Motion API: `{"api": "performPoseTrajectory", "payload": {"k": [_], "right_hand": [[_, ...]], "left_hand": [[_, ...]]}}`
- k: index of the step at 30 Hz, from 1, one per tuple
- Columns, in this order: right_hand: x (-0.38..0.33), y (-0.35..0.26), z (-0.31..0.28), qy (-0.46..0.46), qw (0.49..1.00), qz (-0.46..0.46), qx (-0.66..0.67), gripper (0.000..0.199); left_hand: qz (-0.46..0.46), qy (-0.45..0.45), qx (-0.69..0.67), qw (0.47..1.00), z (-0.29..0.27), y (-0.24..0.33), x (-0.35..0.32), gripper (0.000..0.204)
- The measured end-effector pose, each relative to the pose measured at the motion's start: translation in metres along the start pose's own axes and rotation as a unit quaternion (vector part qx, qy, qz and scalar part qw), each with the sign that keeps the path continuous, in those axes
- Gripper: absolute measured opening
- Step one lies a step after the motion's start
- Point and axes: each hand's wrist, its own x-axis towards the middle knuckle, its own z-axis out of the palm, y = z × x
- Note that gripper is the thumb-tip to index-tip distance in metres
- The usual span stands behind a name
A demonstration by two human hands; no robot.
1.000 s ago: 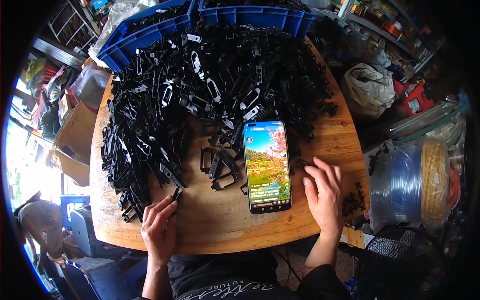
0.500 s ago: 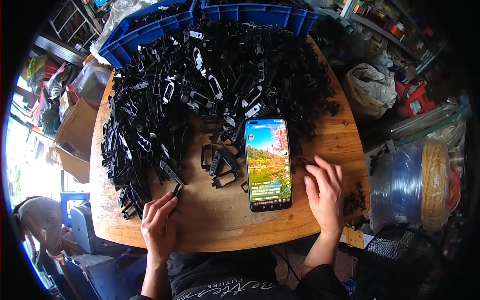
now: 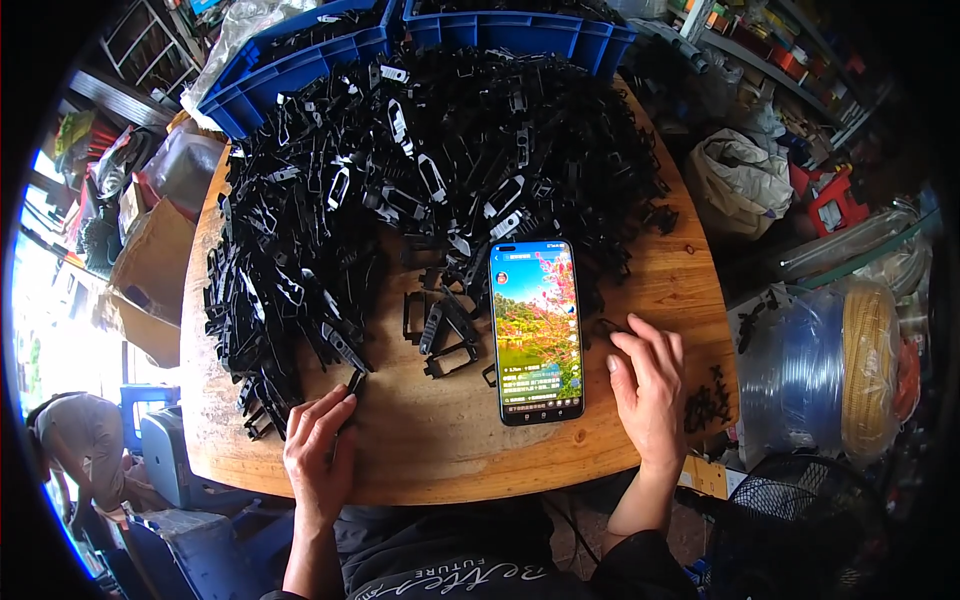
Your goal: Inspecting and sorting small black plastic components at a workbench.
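A big heap of black plastic clips (image 3: 420, 180) covers the far half of a round wooden table (image 3: 450, 440). A smartphone (image 3: 536, 330) with a lit, colourful screen lies face up at the centre right. My left hand (image 3: 318, 445) rests flat near the front edge, fingertips touching a black clip (image 3: 352, 382) at the heap's near rim. My right hand (image 3: 650, 385) lies flat just right of the phone, fingers apart, holding nothing. A few loose clips (image 3: 440, 330) sit between heap and phone.
Two blue crates (image 3: 300, 55) stand at the table's far edge. Cardboard boxes (image 3: 150, 270) sit to the left, a white sack (image 3: 740, 180) and a roll of clear and yellow tubing (image 3: 850, 370) to the right. Another person (image 3: 80, 440) bends at the lower left.
My left hand has slid slightly forward toward the heap's edge. My right hand and the phone stay where they were.
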Motion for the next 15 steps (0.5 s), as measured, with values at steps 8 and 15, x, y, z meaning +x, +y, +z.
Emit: {"api": "performPoseTrajectory", "payload": {"k": [8, 15], "right_hand": [[0.0, 0.0005, 0.0007, 0.002, 1.0, -0.002, -0.002, 0.021], [0.0006, -0.0009, -0.0005, 0.001, 1.0, 0.004, -0.005, 0.021]], "left_hand": [[-0.005, -0.004, -0.002, 1.0, -0.0004, 0.0002, -0.0006, 0.039], [-0.009, -0.006, -0.005, 1.0, -0.0003, 0.0005, -0.0002, 0.039]]}}
